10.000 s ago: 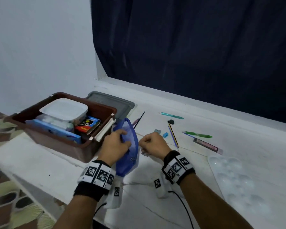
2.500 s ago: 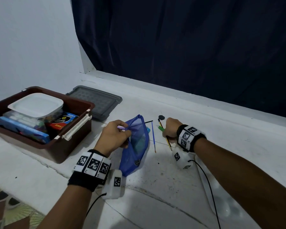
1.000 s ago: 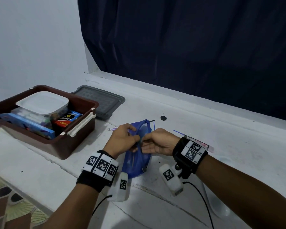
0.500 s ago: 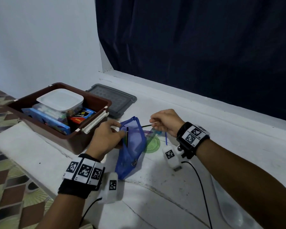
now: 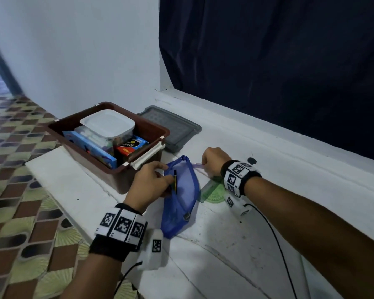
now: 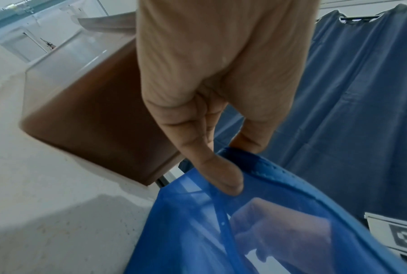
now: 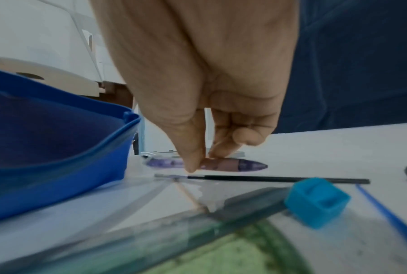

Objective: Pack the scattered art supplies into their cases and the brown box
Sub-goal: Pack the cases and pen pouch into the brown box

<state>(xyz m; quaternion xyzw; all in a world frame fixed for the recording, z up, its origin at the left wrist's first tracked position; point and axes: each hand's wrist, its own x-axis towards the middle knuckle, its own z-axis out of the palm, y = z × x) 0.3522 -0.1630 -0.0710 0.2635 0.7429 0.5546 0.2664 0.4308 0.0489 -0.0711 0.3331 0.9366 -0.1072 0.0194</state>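
White ledge (image 5: pixel 235 251) under both wrists. Left hand (image 5: pixel 148 182) still pinching the blue pouch (image 5: pixel 181 197) mouth open, brown box (image 5: pixel 117 169) just beyond. Right hand (image 5: pixel 214 161), holding a thin brush half a second ago, now closing fingertips (image 7: pixel 193 163) on the purple pen (image 7: pixel 207 164); black brush (image 7: pixel 277 179) lying just below.

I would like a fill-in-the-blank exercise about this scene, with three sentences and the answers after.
1. The left hand holds open the rim of the ____ mesh pouch.
2. The right hand pinches a ____ pen lying on the white ledge.
3. The grey lid lies on the ledge beside the ____ box.

Missing words: blue; purple; brown
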